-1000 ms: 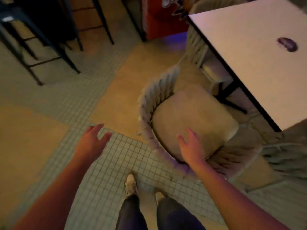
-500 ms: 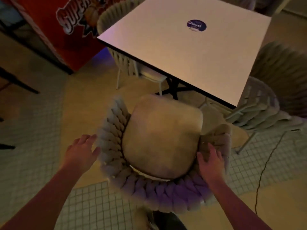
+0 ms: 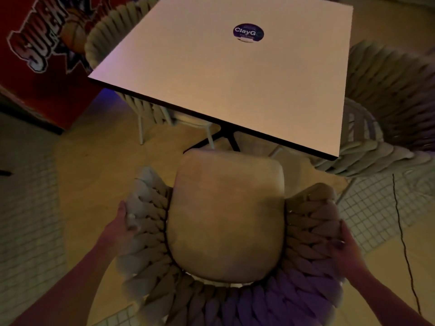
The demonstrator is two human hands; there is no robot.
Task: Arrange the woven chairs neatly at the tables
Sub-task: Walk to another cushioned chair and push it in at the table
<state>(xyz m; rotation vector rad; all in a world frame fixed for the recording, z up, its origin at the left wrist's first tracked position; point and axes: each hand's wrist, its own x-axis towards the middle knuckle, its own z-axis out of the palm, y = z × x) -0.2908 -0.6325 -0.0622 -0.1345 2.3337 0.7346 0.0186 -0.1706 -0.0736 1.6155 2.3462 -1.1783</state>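
Note:
A woven chair with a beige seat cushion stands directly below me, its open front facing the square white table. The cushion's front edge sits just short of the table's near edge. My left hand grips the outer side of the chair's left woven arm. My right hand grips the outer side of its right woven arm. A second woven chair stands at the table's right side, and a third woven chair is tucked under the table's left side.
A red arcade cabinet with lettering stands at the far left. A thin black cable runs across the tiled floor on the right. The table's black cross base sits just ahead of the chair seat. A round dark sticker marks the tabletop.
The chair has turned from angled to square-on to the table and sits closer to it. Both hands, free a second ago, now clasp the chair's arms.

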